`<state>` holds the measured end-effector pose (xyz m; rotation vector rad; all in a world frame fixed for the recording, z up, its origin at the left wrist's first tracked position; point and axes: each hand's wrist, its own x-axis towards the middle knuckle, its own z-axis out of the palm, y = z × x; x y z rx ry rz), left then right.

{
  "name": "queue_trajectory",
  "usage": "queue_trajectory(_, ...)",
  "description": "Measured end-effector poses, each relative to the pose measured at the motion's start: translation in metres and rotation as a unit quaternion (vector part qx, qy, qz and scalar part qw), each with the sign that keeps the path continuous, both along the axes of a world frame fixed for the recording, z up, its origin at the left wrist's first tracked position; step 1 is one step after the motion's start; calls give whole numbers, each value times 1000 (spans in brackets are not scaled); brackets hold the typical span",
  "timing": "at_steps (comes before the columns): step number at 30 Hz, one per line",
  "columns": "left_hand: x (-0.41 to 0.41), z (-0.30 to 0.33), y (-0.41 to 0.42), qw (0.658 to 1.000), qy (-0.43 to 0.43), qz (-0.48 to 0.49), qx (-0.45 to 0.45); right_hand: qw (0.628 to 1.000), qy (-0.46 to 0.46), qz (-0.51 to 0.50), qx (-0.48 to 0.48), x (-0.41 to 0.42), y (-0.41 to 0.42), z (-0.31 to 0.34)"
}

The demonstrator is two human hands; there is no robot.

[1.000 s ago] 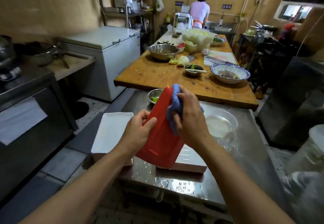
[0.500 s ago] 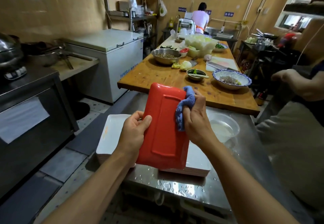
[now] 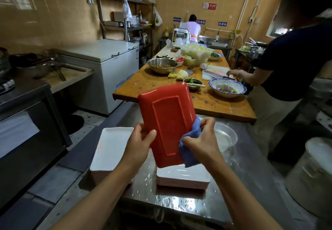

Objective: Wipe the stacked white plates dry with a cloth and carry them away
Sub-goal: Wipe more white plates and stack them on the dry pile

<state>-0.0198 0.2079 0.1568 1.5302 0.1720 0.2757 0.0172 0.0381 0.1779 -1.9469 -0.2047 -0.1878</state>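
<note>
Gripping the red-backed plate (image 3: 166,121) by its lower left edge, the left hand (image 3: 139,144) held it tilted above the steel worktop (image 3: 239,181). The right hand (image 3: 201,142) pinched a blue cloth (image 3: 190,150) against the plate's right edge. Two stacks of white plates sat near the worktop's front edge: one (image 3: 111,150) at its left corner, one (image 3: 183,178) under the raised plate. Freezer lettering was unreadable.

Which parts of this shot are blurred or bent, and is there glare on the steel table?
Head view: the person at right is motion-blurred; wide-angle distortion bows the frame edges; the red plate and blue cloth stay sharp; droplets on the steel table catch small highlights, no heavy glare.
</note>
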Motion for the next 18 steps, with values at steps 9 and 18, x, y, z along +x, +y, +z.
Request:
queue_trajectory(9,13,75,39,960,-42,-139,239,982,-24,136,-133,2,-34,22)
queue_trajectory(18,5,60,32,974,-37,-151,165,967,-84,193,-145,2,-23,33)
